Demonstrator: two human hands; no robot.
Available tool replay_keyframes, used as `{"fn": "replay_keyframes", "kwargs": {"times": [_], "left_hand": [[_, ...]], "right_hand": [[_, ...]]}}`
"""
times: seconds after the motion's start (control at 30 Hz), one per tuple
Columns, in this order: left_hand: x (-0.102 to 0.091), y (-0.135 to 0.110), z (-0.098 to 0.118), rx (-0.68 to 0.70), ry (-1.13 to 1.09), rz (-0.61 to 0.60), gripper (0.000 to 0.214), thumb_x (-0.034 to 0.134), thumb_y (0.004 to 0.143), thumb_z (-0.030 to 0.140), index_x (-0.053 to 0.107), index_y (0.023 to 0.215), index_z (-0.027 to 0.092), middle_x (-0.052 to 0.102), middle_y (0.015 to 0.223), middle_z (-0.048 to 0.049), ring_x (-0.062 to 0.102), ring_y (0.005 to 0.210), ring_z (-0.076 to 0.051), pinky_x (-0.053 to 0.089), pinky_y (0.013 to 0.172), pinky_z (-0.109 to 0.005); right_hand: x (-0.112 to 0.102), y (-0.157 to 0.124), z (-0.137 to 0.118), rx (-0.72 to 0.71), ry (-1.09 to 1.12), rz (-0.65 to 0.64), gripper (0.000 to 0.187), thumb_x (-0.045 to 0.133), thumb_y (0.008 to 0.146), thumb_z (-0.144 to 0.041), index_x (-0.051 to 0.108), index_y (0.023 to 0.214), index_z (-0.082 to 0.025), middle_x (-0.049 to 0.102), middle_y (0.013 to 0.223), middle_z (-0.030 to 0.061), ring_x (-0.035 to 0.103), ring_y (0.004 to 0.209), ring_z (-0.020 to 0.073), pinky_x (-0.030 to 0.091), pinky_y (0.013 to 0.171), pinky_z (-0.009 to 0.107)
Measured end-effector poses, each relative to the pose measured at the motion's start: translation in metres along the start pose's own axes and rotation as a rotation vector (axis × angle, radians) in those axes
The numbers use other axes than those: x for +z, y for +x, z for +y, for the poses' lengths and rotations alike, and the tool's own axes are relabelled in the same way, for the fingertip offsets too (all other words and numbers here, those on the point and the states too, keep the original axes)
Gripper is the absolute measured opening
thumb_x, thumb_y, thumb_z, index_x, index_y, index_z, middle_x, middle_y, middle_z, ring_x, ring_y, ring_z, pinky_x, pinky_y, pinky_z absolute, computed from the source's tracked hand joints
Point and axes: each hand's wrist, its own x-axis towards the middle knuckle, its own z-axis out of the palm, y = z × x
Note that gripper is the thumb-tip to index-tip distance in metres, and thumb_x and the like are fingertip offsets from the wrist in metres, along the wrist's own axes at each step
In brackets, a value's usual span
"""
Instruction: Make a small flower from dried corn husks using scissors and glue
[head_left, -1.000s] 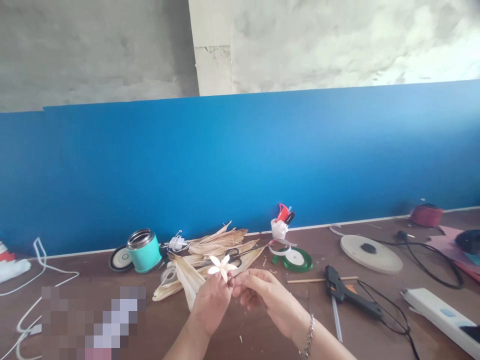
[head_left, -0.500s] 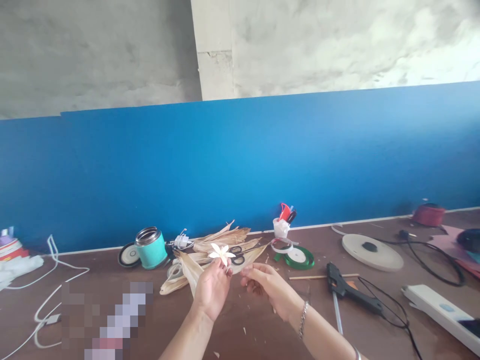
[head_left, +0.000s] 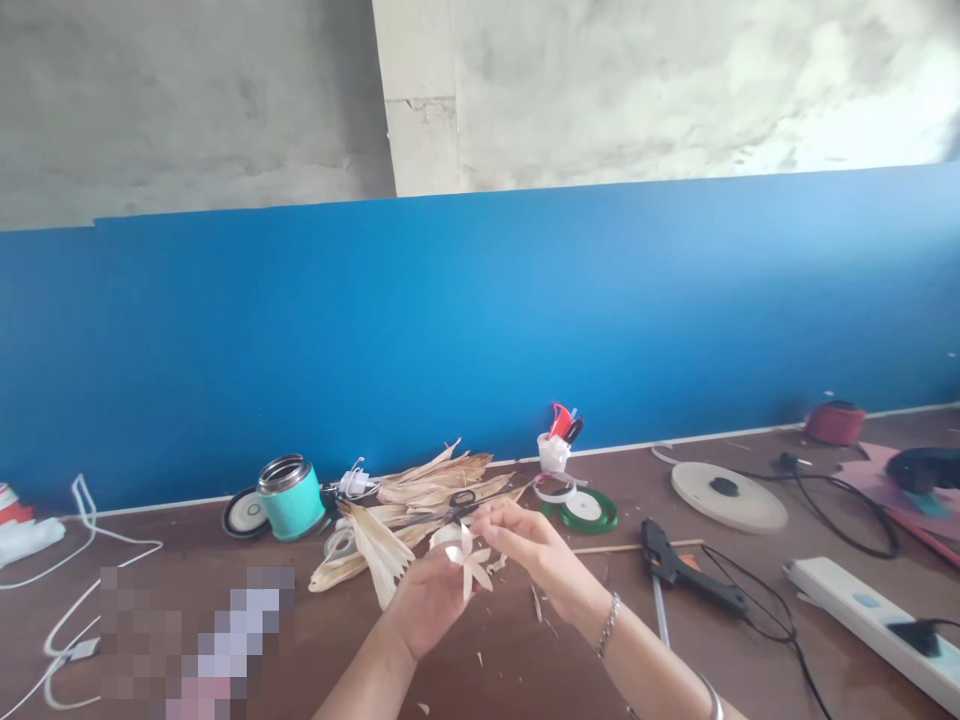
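Observation:
My left hand (head_left: 431,600) is closed around the base of a pale flower (head_left: 469,562) with pointed petals, which looks made of dried corn husk. The flower is tilted, its face turned toward me and to the right. My right hand (head_left: 529,545) has its fingertips pinched together at the flower's upper petal. Behind my hands lies a heap of dried corn husks (head_left: 435,482). One husk with a jagged cut edge (head_left: 379,550) sticks out beside my left hand. Black-handled scissors (head_left: 461,498) rest on the heap, partly hidden.
A glue gun (head_left: 686,570) with a cord lies at right, near a white power strip (head_left: 862,600). Green ribbon (head_left: 604,515), a white disc (head_left: 727,497) and a cup of tools (head_left: 553,453) stand farther back. At left are a turquoise flask (head_left: 291,500) and white cables (head_left: 112,538).
The flower has tipped over to the right and come lower in my left hand. My right hand has moved left, up to its petals. The whole view has shifted slightly.

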Motion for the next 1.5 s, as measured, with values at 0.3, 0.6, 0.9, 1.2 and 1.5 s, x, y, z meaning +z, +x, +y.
{"fn": "replay_keyframes", "kwargs": {"times": [0.3, 0.6, 0.9, 1.2, 1.5], "left_hand": [[-0.006, 0.0, -0.01, -0.025, 0.058, -0.051, 0.013, 0.066, 0.064, 0.01, 0.073, 0.074, 0.015, 0.065, 0.075, -0.0064, 0.057, 0.072, -0.018, 0.042, 0.068, -0.027], [-0.012, -0.001, -0.013, -0.012, 0.091, -0.05, 0.011, 0.07, 0.062, 0.012, 0.073, 0.072, 0.014, 0.068, 0.073, -0.0065, 0.06, 0.071, -0.019, 0.042, 0.069, -0.029], [-0.007, -0.001, -0.012, -0.005, 0.115, -0.038, 0.011, 0.073, 0.061, 0.016, 0.072, 0.072, 0.013, 0.068, 0.072, -0.0072, 0.06, 0.069, -0.018, 0.041, 0.069, -0.029], [-0.012, -0.001, -0.007, 0.049, 0.077, -0.078, 0.013, 0.076, 0.063, 0.018, 0.071, 0.075, 0.017, 0.067, 0.085, -0.0077, 0.061, 0.079, -0.02, 0.042, 0.078, -0.03], [-0.013, 0.003, -0.007, 0.1, -0.027, 0.001, 0.023, 0.079, 0.062, 0.02, 0.069, 0.083, 0.016, 0.065, 0.082, -0.0054, 0.058, 0.073, -0.016, 0.043, 0.074, -0.029]], "right_hand": [[0.006, -0.004, -0.006, 0.114, 0.119, -0.06, 0.026, 0.076, 0.06, -0.038, 0.066, 0.058, -0.014, 0.055, 0.102, 0.0062, 0.053, 0.079, 0.0159, 0.041, 0.065, 0.024], [0.003, -0.002, 0.005, 0.116, 0.181, -0.091, 0.022, 0.073, 0.066, -0.034, 0.069, 0.06, -0.014, 0.057, 0.101, 0.006, 0.052, 0.077, 0.014, 0.04, 0.068, 0.024], [0.007, -0.004, 0.002, 0.147, 0.191, -0.068, 0.024, 0.075, 0.063, -0.035, 0.068, 0.058, -0.013, 0.06, 0.098, 0.006, 0.051, 0.07, 0.0116, 0.039, 0.064, 0.022], [0.0, 0.001, 0.006, 0.178, 0.122, 0.098, 0.038, 0.062, 0.074, -0.053, 0.07, 0.079, -0.016, 0.063, 0.076, 0.0038, 0.052, 0.07, 0.0153, 0.038, 0.063, 0.025], [0.003, 0.003, 0.005, 0.215, 0.147, 0.078, 0.033, 0.063, 0.07, -0.047, 0.067, 0.069, -0.015, 0.066, 0.077, 0.005, 0.056, 0.073, 0.0165, 0.039, 0.067, 0.026]]}}
